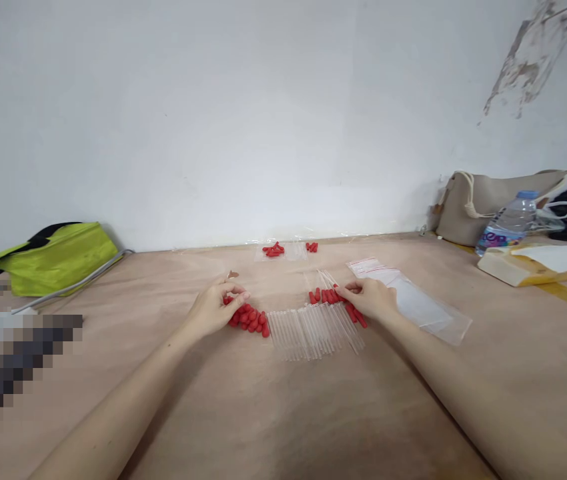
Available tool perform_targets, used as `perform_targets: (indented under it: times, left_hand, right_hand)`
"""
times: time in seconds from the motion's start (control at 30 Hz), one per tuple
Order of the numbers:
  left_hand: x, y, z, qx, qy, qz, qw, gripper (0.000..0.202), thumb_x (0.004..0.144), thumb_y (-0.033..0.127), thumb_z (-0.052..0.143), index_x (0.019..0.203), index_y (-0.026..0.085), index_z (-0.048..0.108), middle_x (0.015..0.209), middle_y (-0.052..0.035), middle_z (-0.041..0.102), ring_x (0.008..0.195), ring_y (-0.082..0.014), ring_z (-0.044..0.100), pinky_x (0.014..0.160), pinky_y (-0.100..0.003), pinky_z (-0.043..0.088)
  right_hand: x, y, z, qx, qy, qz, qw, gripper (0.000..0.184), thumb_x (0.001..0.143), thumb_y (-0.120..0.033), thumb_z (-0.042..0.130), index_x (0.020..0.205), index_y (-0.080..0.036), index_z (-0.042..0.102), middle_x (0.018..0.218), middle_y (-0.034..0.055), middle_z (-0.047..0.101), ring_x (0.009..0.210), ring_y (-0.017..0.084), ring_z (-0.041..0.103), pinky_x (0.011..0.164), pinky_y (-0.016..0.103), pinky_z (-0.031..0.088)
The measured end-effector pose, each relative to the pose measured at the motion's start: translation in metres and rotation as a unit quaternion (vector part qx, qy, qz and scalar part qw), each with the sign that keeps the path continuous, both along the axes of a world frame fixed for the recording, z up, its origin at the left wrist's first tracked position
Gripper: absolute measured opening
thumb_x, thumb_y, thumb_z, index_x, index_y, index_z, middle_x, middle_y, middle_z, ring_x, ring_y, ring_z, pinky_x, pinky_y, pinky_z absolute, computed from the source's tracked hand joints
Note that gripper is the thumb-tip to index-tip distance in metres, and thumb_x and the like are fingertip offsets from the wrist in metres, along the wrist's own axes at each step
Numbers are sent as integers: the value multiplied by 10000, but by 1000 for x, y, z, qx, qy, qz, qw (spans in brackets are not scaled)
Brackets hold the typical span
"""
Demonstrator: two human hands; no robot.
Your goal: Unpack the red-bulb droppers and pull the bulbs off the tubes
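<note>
My left hand [219, 307] is at the left end of a heap of red rubber bulbs [252, 319], its thumb and fingers curled together with a bit of red showing between them. My right hand [371, 297] pinches a small red rubber bulb at the right end of a row of red bulbs [331, 296]; its fingertips partly hide that end. Between the hands, many thin clear tubes [306, 333] lie side by side, a few on the right slanting. More thin tubes [327, 277] lie behind the red row.
Clear zip bags [413, 303] lie to the right. Near the wall, small packs hold red bulbs [273, 250]. A yellow-green pouch [73, 257] and cable are at left. At right stand a beige bag [463, 207], a water bottle [508, 223] and a tissue pack [528, 267].
</note>
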State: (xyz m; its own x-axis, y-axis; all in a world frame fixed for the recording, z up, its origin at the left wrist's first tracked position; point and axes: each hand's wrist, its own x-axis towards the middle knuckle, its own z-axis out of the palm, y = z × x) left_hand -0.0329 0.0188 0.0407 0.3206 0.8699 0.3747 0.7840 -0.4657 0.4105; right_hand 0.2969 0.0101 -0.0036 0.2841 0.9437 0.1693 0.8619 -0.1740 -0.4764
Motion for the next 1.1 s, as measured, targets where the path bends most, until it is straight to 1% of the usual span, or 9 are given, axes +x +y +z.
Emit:
perform_targets:
  times: [0.23,0.37,0.47,0.57,0.67,0.77,0.9,1.0,1.1]
  left_hand:
    - [2,-2,-1,37,-11,9,999,278,786,440,486,815,207,634,933,-39,588,964,-206,535,787,-289,422]
    - [6,-8,4,87,-1,-18,996,234,799,393,489,857,206,618,915,-30,580,939,-188,542,817,-290,414]
    - [11,-15,11,146,23,-40,988,238,812,357,482,943,197,601,937,-49,572,918,-188,536,815,-306,412]
    - [25,-30,12,211,58,-78,973,253,833,314,465,1016,190,588,971,-70,566,911,-189,518,822,-330,391]
    - [47,-51,5,233,110,-133,957,222,850,288,456,1002,215,600,939,-54,590,870,-179,510,782,-330,362]
    - [66,-71,-8,203,155,-175,951,188,859,300,448,933,234,608,824,-25,608,781,-167,499,709,-318,327]
    - [76,-86,-23,135,181,-179,958,228,875,272,405,766,192,588,686,-12,576,674,-153,479,640,-304,303]
    - [75,-91,-29,111,164,-185,962,253,869,260,394,701,167,559,670,-24,558,646,-150,472,624,-294,316]
    - [74,-96,-30,95,127,-207,965,277,868,239,369,678,157,553,647,-29,539,615,-141,465,586,-269,330]
  right_hand:
    - [-7,-3,-1,75,-68,5,995,310,754,-487,474,757,-267,692,813,67,650,867,262,527,724,393,300]
    - [0,-10,6,177,-11,-1,984,272,774,-455,471,821,-278,673,859,39,642,876,236,523,713,361,310]
    - [-2,-27,12,230,15,107,967,211,783,-393,503,872,-276,653,810,8,651,802,185,537,722,330,312]
    - [-16,-51,13,268,-32,243,932,158,798,-342,525,850,-262,651,771,5,647,780,160,531,755,327,294]
    - [-31,-72,8,301,-48,302,903,124,812,-289,527,838,-251,642,783,6,646,786,146,521,765,322,283]
    - [-42,-83,2,334,-39,323,885,102,806,-261,542,851,-257,634,767,-10,645,771,139,503,747,317,280]
    - [-46,-89,-2,361,-39,333,870,108,803,-221,534,851,-247,626,756,-17,642,742,129,486,749,325,279]
    - [-48,-92,-4,360,-80,352,860,123,784,-264,557,892,-252,614,806,-19,642,772,136,488,780,343,275]
    - [-48,-95,-7,396,-134,368,830,143,777,-284,580,918,-267,598,770,-43,639,747,121,490,826,358,261]
